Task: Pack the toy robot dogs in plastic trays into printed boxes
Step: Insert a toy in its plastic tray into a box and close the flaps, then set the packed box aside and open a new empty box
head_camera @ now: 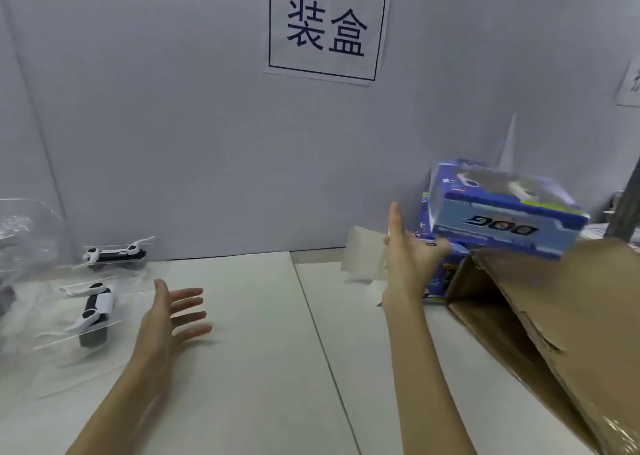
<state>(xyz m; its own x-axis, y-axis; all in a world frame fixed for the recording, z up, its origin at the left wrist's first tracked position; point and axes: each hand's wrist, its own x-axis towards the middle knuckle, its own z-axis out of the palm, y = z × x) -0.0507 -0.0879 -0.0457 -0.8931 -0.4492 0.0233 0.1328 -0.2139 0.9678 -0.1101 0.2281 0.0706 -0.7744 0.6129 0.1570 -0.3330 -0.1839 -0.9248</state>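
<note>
Two white and black toy robot dogs lie in clear plastic trays at the left of the table, one nearer (91, 312) and one further back (114, 252). My left hand (169, 316) hovers just right of the nearer one, fingers spread and holding nothing. A blue printed box (505, 219) is blurred and tilted in the air at the right, above other blue printed boxes (446, 274). My right hand (405, 260) is raised beside its lower left corner with fingers straight. Whether the fingertips touch the box I cannot tell.
A brown cardboard carton (554, 316) lies open on its side at the right. Crumpled clear plastic (24, 232) sits at the far left edge. A white sheet (363, 253) leans behind my right hand. A grey partition with a paper sign (327, 28) closes the back.
</note>
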